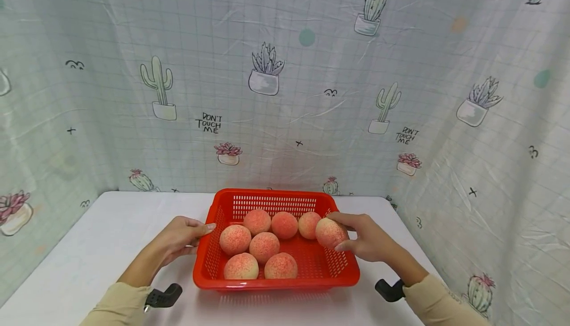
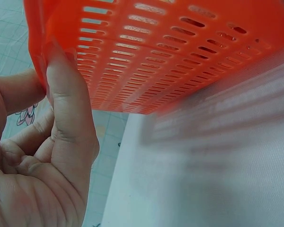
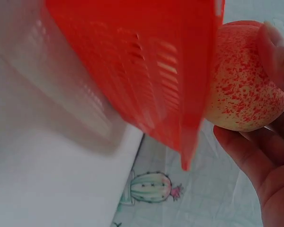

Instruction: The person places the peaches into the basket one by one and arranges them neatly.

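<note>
A red plastic basket with slotted walls stands on the white table, holding several pink-and-cream peaches. My left hand pinches the basket's left rim between thumb and fingers; the left wrist view shows the fingers bent against that rim. At the right side, my right hand grips one peach between thumb and fingers, at the height of the right rim. In the right wrist view this peach is beside the basket wall, and part of it is hidden behind the rim.
The white table extends to both sides of the basket. A cloth curtain printed with cacti hangs behind the table and along its sides. Dark wrist mounts sit at both wrists.
</note>
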Motion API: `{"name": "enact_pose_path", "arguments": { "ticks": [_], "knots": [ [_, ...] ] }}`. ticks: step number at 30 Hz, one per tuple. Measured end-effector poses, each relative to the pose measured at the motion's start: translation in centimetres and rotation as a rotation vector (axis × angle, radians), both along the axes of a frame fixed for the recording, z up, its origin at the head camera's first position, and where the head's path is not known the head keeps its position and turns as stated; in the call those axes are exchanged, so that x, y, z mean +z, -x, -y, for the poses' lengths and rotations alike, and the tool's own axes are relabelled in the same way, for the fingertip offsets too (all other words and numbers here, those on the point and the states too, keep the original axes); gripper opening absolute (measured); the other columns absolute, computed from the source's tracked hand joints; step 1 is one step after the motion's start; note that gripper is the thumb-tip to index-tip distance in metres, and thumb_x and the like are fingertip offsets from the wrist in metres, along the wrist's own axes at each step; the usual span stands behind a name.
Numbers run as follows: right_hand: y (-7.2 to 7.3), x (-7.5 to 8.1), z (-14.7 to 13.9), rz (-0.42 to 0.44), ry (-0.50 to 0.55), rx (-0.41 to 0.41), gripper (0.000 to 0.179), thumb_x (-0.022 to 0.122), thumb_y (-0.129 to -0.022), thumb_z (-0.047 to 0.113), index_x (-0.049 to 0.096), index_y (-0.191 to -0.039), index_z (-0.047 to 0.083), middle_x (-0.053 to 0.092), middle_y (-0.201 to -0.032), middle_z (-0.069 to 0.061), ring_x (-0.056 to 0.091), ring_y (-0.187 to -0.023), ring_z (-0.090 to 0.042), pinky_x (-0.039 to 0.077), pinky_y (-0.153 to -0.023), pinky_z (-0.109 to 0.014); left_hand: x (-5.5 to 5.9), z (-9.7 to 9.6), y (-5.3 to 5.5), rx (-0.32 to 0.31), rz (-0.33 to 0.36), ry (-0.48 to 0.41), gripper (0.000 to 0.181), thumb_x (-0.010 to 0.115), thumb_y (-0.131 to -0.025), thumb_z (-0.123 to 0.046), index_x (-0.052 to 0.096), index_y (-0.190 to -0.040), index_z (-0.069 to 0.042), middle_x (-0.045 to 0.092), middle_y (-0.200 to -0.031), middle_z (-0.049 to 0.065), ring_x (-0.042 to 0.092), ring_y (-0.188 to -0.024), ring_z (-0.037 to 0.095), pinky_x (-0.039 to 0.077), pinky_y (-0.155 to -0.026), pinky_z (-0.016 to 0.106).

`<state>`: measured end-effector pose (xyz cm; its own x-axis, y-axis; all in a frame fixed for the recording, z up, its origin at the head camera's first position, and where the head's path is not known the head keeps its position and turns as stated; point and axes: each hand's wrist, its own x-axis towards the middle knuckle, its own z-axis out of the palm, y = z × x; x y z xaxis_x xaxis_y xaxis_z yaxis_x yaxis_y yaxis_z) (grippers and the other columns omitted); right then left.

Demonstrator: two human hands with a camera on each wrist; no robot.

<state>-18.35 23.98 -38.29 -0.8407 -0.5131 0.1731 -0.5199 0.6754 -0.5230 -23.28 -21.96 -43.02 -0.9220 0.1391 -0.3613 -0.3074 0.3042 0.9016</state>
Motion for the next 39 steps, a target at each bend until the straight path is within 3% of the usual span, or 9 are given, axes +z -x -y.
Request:
{"name": "enact_pose_path", "arguments": {
  "ticks": [5,13,20,30,39],
  "knots": [
    [0.2,-0.6,1.6,0.04,-0.018,0.001,0.066,0.085,-0.085,0.02,0.06,-0.146,0.01,0.071,-0.132,-0.003,0.067,-0.116,-0.023,0.064,-0.093,-0.037,0.0,0.0,-0.1,-0.007,-0.008,-0.008,0.049,0.074,-0.098,-0.033,0.068,-0.123,0.009,0.077,-0.091,0.007,0.07,-0.077,0.017,0.065,-0.072,0.032],
    [0.4,-1.7,3.8,0.096,-0.034,-0.005,0.064,0.085,-0.084,0.018,0.062,-0.144,0.014,0.07,-0.13,-0.001,0.064,-0.116,-0.022,0.063,-0.096,-0.043,-0.1,0.0,-0.1,-0.002,-0.009,-0.012,0.048,0.074,-0.097,-0.034,0.069,-0.121,0.008,0.077,-0.091,0.008,0.07,-0.077,0.017,0.065,-0.072,0.032],
    [0.7,-2.5,5.0,0.107,-0.056,-0.069,0.059,0.086,-0.083,0.018,0.066,-0.138,0.02,0.07,-0.127,0.004,0.063,-0.116,-0.019,0.061,-0.098,-0.049,-0.3,0.0,0.0,-0.004,-0.015,-0.016,0.047,0.074,-0.097,-0.035,0.07,-0.119,0.007,0.076,-0.088,0.006,0.069,-0.076,0.017,0.065,-0.071,0.031],
    [1.4,-3.3,6.5,0.109,-0.117,-0.109,0.06,0.086,-0.082,0.015,0.066,-0.139,0.015,0.072,-0.128,0.0,0.064,-0.117,-0.022,0.059,-0.101,-0.053,0.0,0.1,-0.2,-0.007,-0.022,-0.011,0.047,0.073,-0.098,-0.034,0.069,-0.12,0.008,0.076,-0.089,0.007,0.069,-0.076,0.017,0.065,-0.071,0.031],
    [1.5,-4.5,7.6,0.129,-0.175,-0.088,0.056,0.084,-0.084,0.013,0.065,-0.138,0.011,0.071,-0.129,-0.001,0.064,-0.119,-0.022,0.054,-0.109,-0.055,-0.1,0.0,-0.3,-0.01,-0.029,-0.012,0.046,0.073,-0.098,-0.033,0.069,-0.119,0.008,0.076,-0.087,0.006,0.069,-0.075,0.016,0.065,-0.07,0.031]
  ]
}}
